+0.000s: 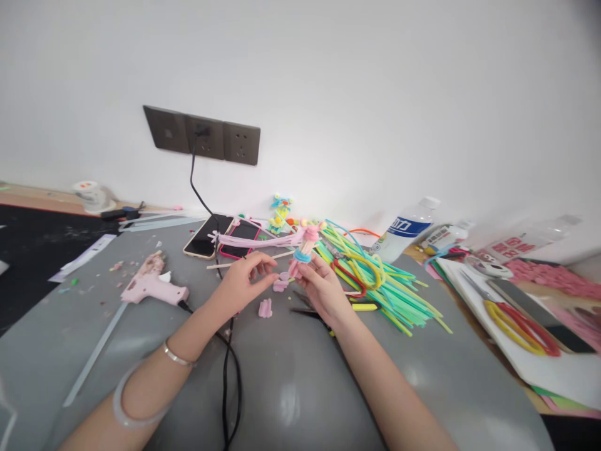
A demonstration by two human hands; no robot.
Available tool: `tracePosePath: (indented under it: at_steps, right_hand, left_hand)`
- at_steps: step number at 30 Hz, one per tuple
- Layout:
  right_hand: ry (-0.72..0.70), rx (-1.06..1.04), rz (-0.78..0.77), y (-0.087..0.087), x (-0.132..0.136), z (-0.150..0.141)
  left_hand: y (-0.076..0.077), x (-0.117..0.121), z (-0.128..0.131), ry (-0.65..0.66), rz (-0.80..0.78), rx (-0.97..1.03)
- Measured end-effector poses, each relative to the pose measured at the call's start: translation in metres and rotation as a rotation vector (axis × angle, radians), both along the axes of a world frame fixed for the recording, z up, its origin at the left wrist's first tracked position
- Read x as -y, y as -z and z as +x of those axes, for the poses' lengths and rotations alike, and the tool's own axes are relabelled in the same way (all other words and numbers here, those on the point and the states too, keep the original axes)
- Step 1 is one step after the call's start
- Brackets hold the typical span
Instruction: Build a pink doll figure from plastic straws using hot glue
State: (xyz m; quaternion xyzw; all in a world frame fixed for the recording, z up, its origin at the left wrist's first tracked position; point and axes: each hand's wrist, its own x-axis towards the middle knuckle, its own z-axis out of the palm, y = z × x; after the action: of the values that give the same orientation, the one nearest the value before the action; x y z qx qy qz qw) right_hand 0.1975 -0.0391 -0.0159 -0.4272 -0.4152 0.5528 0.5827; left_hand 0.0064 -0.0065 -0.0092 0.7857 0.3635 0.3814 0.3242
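The right hand (322, 285) is pinching the small pink figure (307, 244) by its base, the body standing above the fingertips toward eleven o'clock. The left hand (251, 275), fingers curled and apart, is hovering at its eight o'clock, holding nothing visible; pink pieces (265, 307) are lying below.

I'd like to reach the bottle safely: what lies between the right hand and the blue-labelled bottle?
In the head view, green and yellow craft stems lie between the right hand and the blue-labelled bottle, with a yellow loop among them.
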Motion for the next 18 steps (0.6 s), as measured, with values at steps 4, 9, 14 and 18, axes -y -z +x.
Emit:
tracePosePath:
  at_steps: [4,9,14,18]
  right_hand:
    - [-0.056,-0.002,-0.005,-0.001,0.004,-0.017]
    - [-0.047,-0.034,0.039,0.005,0.005,-0.026]
    - [-0.065,-0.085,0.032,0.01,0.003,-0.022]
    - [-0.068,-0.125,0.017,0.01,0.004,-0.018]
  left_hand:
    - [-0.002,0.001,0.001,0.087,-0.034,0.063]
    - [0.0,0.002,0.003,0.066,-0.097,0.108]
    - [0.001,0.0,0.004,0.078,-0.297,0.242]
    - [0.004,-0.004,0.003,0.083,-0.383,0.353]
